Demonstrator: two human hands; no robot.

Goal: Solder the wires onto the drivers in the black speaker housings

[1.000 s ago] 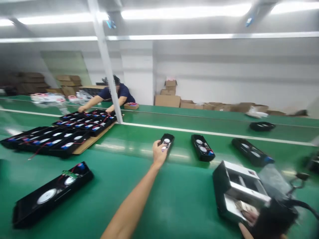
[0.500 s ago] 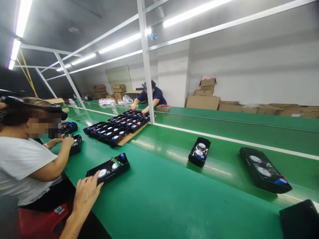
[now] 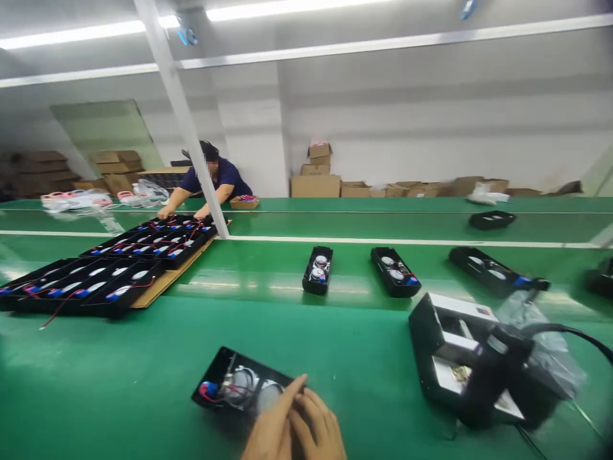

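My left hand [image 3: 294, 425] is at the bottom edge of the head view, fingers bent and pressed together on the near end of a black speaker tray [image 3: 234, 383]. The tray lies on the green belt [image 3: 335, 358] and holds round speakers, a blue part and red wires. My right hand is out of view. A blurred black tool [image 3: 507, 377] with a cable hangs at the right, in front of an open black-and-white box [image 3: 445, 345].
Three more black trays [image 3: 317, 269] [image 3: 395, 271] [image 3: 493, 271] lie further along the belt. Several trays sit on cardboard [image 3: 110, 268] at the left. A co-worker [image 3: 211, 182] leans over them behind a white post [image 3: 186, 128]. Cardboard boxes [image 3: 316, 185] line the far wall.
The view swung left and back to the right. My left hand left the far tray, reached one at the left, and now grips it in front of me.
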